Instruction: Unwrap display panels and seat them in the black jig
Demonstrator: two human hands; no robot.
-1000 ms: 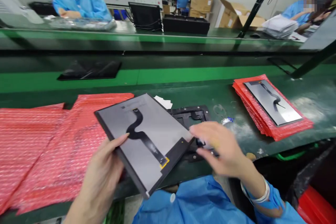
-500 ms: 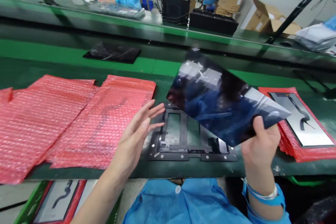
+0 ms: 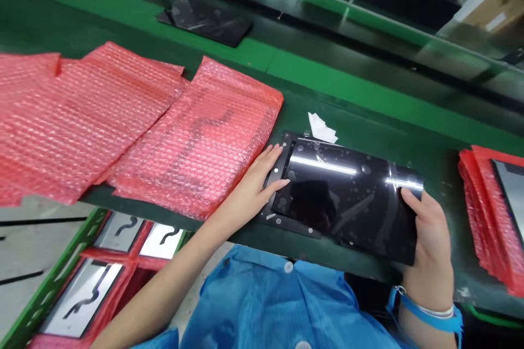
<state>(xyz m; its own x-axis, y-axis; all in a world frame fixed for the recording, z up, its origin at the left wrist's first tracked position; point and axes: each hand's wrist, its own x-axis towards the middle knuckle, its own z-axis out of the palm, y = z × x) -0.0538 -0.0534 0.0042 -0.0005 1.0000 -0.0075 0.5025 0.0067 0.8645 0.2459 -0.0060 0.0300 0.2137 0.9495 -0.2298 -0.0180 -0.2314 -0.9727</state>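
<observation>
A dark glossy panel point(image 3: 347, 202) is held face up over a black fixture point(image 3: 282, 222) on the green bench point(image 3: 380, 133). Its left part lies on the fixture, while its right end juts out beyond it. The panel's right edge is gripped by the right hand point(image 3: 428, 229), with the thumb laid on the glass and the fingers curled beneath. The left hand point(image 3: 256, 185) is laid flat and unclenched, its fingers stretched out close together; the fingertips are set against the panel's left edge and the fixture's rim. Just left of the fixture, red bubble bags point(image 3: 192, 142) are spread in overlapping sheets. A white scrap point(image 3: 322, 130) is seen just behind the fixture. A stack of red bags point(image 3: 487, 212) with another panel on top is placed at the far right. A dark sheet point(image 3: 204, 19) lies farther back on the belt. Below the bench edge, a green crate point(image 3: 53, 283) is filled with grey panels in red wrapping.
</observation>
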